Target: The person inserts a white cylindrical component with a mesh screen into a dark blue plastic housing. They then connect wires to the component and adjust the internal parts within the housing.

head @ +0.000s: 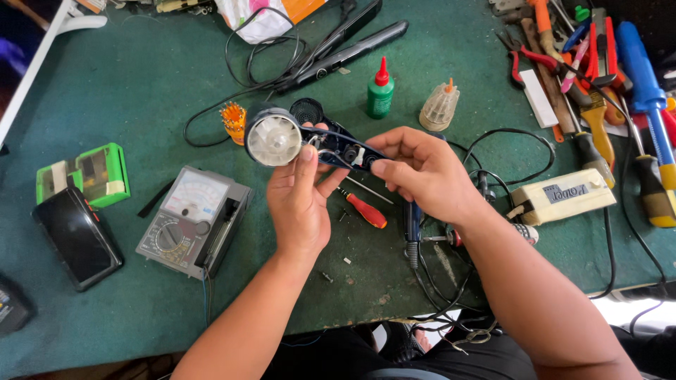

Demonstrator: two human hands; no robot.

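The opened dark-blue plastic hair dryer (320,141), its round white fan end facing up, is held above the green felt-covered surface (141,84). The left hand (299,204) is closed around the body just behind the fan, thumb on top; the right hand (422,172) pinches the handle end between thumb and fingertips. By my judgement the inner wiring is under inspection, and reaching it calls for a fine tool. Below lie a red-handled screwdriver (365,210) and loose screws; a grey analogue multimeter (193,222) sits to the left.
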